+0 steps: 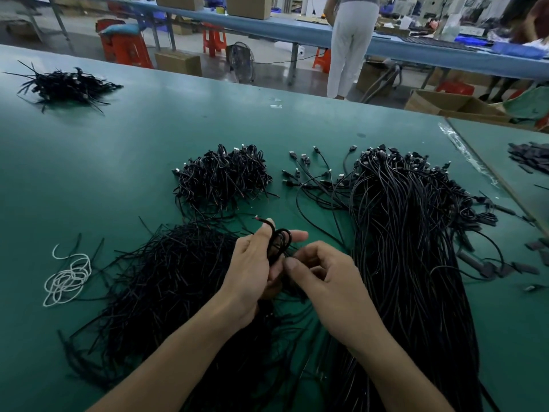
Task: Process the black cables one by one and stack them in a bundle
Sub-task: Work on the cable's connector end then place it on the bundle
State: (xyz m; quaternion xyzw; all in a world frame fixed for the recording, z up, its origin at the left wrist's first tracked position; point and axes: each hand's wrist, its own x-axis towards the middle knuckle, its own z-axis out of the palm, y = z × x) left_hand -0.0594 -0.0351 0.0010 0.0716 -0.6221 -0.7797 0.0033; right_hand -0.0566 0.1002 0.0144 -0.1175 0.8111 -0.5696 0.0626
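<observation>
Working surface: green table (118, 150), spanning the whole view; every item below lies on it.
Far-left heap (65, 86): small pile of thin black strands near the table's far edge, well apart from the rest.
White cord (68, 278): loosely looped, just left of the near heap.
Near heap (166, 278): broad spread of loose black strands, partly under the left forearm.
Bundle (221, 173): short coiled black cables piled in a mound beyond the hands, left of centre.
Left hand (252, 269): raised above the near heap, fingers and thumb curled round the coiled cable.
Coiled cable (280, 242): black, folded into several loops, held upright; one end with a red tip sticks up past the left fingers.
Right hand (323, 278): fingers curled narrow, thumb and forefinger pinching the lower part of the coiled cable; whether anything thinner sits between them cannot be told.
Spread cables (312, 173): a few singles lying flat, plugs pointing away, between the bundle and the long sheaf.
Long sheaf (410, 233): thick mass of uncoiled black cables, plugs at the far end, right of the right hand.
Dark flat pieces (528, 157): scattered at far right.
</observation>
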